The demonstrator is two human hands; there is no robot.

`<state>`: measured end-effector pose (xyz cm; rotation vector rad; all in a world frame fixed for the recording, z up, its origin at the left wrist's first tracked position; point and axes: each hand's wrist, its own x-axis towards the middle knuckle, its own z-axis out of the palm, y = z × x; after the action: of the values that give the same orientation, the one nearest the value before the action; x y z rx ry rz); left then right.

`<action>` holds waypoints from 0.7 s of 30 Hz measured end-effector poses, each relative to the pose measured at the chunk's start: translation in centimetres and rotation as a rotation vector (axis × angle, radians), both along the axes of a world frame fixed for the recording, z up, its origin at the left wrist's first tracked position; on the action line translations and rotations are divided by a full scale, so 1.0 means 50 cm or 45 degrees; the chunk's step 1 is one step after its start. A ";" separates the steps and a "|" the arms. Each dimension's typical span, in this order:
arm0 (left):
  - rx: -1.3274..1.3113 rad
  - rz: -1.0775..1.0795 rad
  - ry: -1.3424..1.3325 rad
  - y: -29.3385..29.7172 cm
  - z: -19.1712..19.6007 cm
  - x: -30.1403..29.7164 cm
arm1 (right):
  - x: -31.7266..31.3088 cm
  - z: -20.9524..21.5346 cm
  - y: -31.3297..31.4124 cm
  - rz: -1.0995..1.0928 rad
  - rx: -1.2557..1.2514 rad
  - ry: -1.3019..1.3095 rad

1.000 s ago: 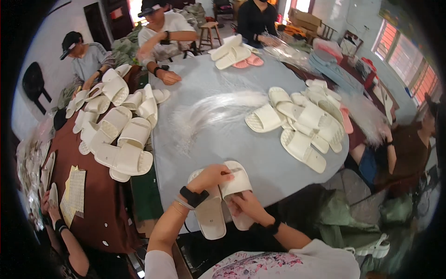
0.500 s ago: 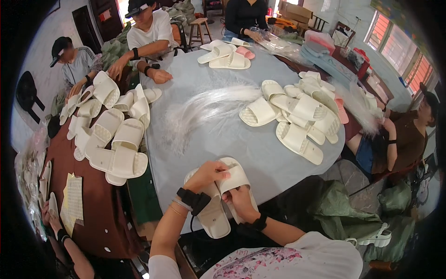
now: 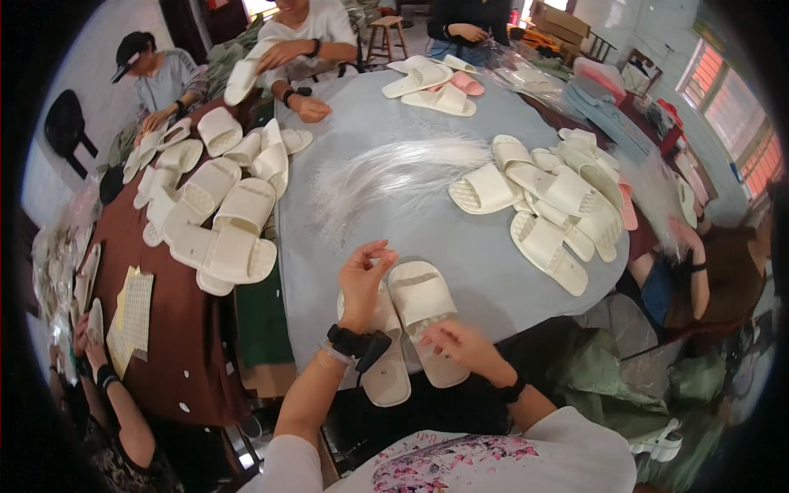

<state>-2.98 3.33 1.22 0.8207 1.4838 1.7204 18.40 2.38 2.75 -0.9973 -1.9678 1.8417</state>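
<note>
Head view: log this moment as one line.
left hand: raised, fingers pinched | right hand: on slipper pair | grey table | white strand bundle

Crowded workroom, daylit. Round grey-blue counter [image 3: 493, 246] in the middle, dark brown counter [image 3: 173, 345] adjoining at left. Red-framed windows [image 3: 744, 123] along the right wall, wooden stool [image 3: 388, 29] at the back, pale wall [image 3: 90, 74] left.

Two cream slippers [image 3: 411, 324] lie at lower centre, three cream ones [image 3: 431, 86] and one pink slipper [image 3: 466, 82] at the top.
</note>
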 end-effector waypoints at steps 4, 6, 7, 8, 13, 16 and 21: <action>0.044 0.069 -0.188 -0.021 0.024 0.011 | -0.068 0.039 0.083 -0.282 0.478 0.124; 0.064 0.088 -0.236 -0.013 0.030 0.016 | -0.126 0.022 0.135 -0.259 0.795 0.309; 0.099 0.096 -0.269 -0.012 0.033 0.015 | -0.156 0.018 0.150 -0.238 0.781 0.318; 0.129 0.117 -0.312 -0.010 0.018 0.007 | -0.188 0.017 0.162 -0.121 0.497 0.340; 0.130 0.304 -0.502 -0.011 -0.012 -0.004 | -0.244 -0.006 0.148 -0.060 0.219 0.247; 0.222 0.350 -0.612 -0.010 0.008 0.010 | -0.241 -0.036 0.149 -0.161 0.121 0.267; 0.065 0.285 -0.460 -0.013 0.000 0.008 | -0.234 -0.039 0.156 -0.243 -0.090 0.313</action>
<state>-2.56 2.66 1.22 0.3503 1.3249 1.9556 6.73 10.20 0.82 -0.8948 -1.6186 1.8402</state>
